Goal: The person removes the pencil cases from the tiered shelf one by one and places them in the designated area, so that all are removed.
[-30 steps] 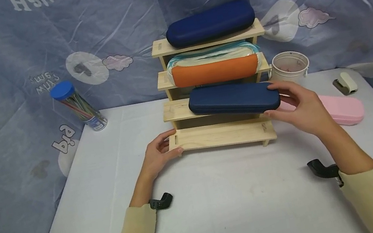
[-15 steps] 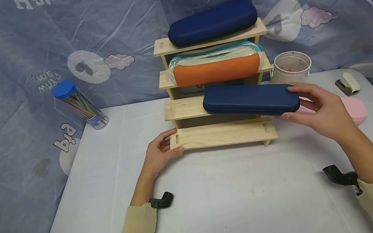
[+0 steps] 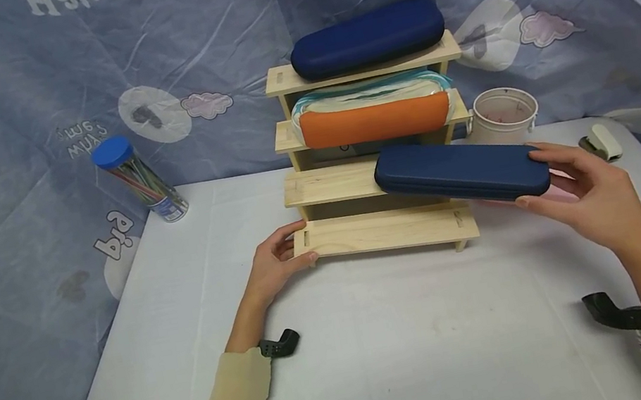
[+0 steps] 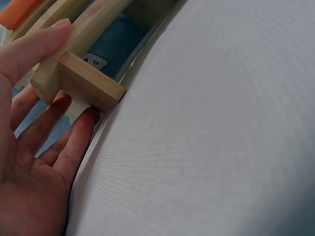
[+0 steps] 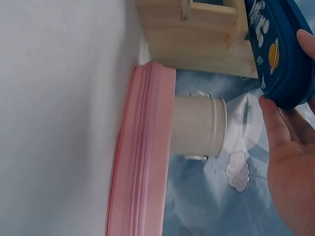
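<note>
My right hand (image 3: 600, 197) grips the right end of a navy zip pencil case (image 3: 460, 172), thumb at the lower edge and fingers at the top. The case slants down to the right, its left part in front of the second-lowest step of a wooden tiered shelf (image 3: 384, 230). The right wrist view shows planet pictures on the case's underside (image 5: 273, 54). My left hand (image 3: 274, 265) holds the left end of the lowest step. In the left wrist view its thumb lies on the board, with fingers around the shelf's leg (image 4: 91, 83).
A blue pencil case (image 3: 367, 38) lies on the top step, an orange pouch (image 3: 376, 120) below it. Right of the shelf are a white bucket (image 3: 501, 114), a pink case (image 5: 142, 157), mostly hidden in the head view, and a stapler (image 3: 602, 143). A blue-lidded tube (image 3: 139, 178) leans at left.
My right hand has drawn the navy pencil case to the right along the second-lowest step, baring that step's left part. My left hand stays on the shelf.
</note>
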Demonstrator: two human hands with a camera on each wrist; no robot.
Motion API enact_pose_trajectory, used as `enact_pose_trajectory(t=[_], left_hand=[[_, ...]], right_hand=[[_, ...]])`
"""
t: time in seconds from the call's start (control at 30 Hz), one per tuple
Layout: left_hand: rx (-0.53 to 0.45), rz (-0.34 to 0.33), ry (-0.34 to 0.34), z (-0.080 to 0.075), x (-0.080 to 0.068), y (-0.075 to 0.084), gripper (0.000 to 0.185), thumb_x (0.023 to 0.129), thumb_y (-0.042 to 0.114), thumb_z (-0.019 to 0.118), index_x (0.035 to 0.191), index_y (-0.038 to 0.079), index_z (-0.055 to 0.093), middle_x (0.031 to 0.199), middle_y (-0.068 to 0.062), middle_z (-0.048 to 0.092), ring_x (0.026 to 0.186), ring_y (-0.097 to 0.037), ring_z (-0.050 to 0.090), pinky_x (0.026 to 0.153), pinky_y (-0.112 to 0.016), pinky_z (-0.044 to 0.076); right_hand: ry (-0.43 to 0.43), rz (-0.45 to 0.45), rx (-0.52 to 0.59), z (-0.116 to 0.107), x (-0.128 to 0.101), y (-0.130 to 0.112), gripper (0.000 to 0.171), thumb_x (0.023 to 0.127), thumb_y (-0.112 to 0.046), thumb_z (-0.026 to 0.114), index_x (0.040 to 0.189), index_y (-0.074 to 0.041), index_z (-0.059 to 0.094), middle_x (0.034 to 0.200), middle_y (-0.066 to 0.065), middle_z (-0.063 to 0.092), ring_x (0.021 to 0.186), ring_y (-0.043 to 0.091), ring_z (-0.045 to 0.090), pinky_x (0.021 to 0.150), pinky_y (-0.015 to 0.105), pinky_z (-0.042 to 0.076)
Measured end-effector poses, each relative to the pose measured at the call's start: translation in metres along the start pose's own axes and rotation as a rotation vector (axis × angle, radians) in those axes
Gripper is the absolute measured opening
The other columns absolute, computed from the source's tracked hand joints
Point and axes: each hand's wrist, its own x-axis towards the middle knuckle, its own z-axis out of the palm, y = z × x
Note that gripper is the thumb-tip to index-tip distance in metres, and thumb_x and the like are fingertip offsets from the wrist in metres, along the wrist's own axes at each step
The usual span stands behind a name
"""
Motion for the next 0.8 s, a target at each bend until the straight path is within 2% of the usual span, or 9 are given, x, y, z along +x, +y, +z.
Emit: enact_pose_trajectory(t=[0.57, 0.8], left_hand=[[-0.002, 0.009, -0.006, 0.001, 0.000, 0.002, 0.062, 0.074, 0.017, 0.086, 0.131, 0.021, 0.060, 0.119, -0.011, 0.061, 0.101, -0.027, 0.064, 0.084, -0.032, 0.052], [-0.006, 0.001, -0.002, 0.000, 0.000, 0.000, 0.063, 0.074, 0.018, 0.086, 0.131, 0.023, 0.060, 0.119, -0.009, 0.062, 0.100, -0.026, 0.064, 0.084, -0.032, 0.052]], right_hand=[[0.088, 0.032, -0.065, -0.025, -0.021, 0.011, 0.076, 0.066, 0.020, 0.078, 0.134, -0.004, 0.055, 0.141, 0.007, 0.049, 0.119, 0.010, 0.053, 0.087, 0.011, 0.042], [0.122, 0.045, -0.093, -0.034, -0.030, 0.015, 0.076, 0.067, 0.021, 0.076, 0.135, -0.005, 0.055, 0.140, 0.008, 0.049, 0.120, 0.009, 0.052, 0.089, 0.010, 0.040]])
